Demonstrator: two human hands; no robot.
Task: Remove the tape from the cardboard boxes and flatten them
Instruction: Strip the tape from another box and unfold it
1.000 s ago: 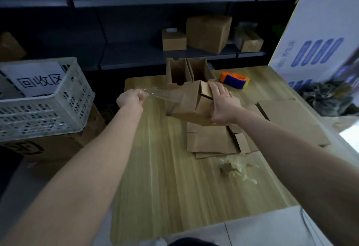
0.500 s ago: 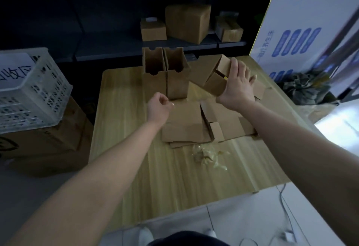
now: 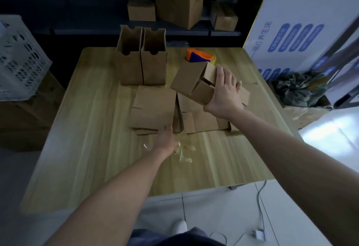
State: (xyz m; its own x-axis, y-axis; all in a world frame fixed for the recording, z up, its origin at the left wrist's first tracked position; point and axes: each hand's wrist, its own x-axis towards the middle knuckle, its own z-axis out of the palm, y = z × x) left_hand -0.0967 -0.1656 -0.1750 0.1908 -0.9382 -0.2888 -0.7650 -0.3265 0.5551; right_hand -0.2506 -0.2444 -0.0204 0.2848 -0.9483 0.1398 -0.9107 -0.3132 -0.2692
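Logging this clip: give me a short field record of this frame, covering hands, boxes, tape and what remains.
left hand: low over the table, beside the crumpled tape; grip blurred
right hand: holds the tilted box, fingers spread over its flapped end
flattened cardboard: several sheets mid-table, below the tilted box
upright boxes: two, open-topped, side by side at the back
tape dispenser: orange and blue, behind the tilted box
remaining: tilted box and both upright boxes not yet flat
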